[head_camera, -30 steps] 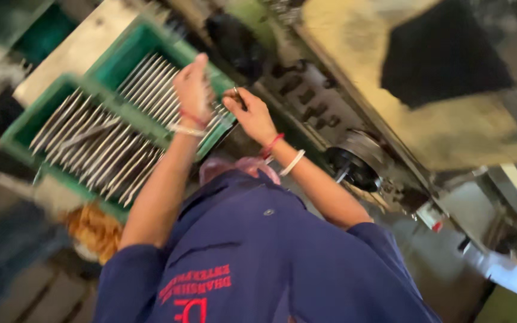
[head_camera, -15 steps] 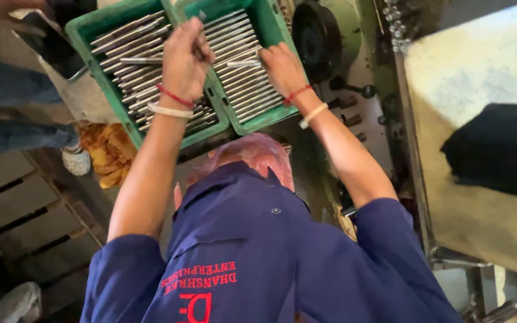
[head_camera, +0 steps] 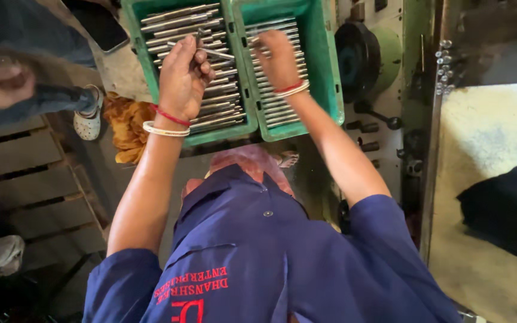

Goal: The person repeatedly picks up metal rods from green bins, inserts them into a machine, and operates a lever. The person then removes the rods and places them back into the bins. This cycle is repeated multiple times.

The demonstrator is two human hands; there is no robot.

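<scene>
Over two green crates [head_camera: 327, 72] packed with too many steel rods to count, the left hand [head_camera: 182, 75] pinches one rod [head_camera: 207, 52] above the left crate. Beside it, the right hand [head_camera: 279, 60] lies curled on the right crate's rods [head_camera: 282, 113]; whether it grips any is unclear. Both hands have shifted only slightly.
</scene>
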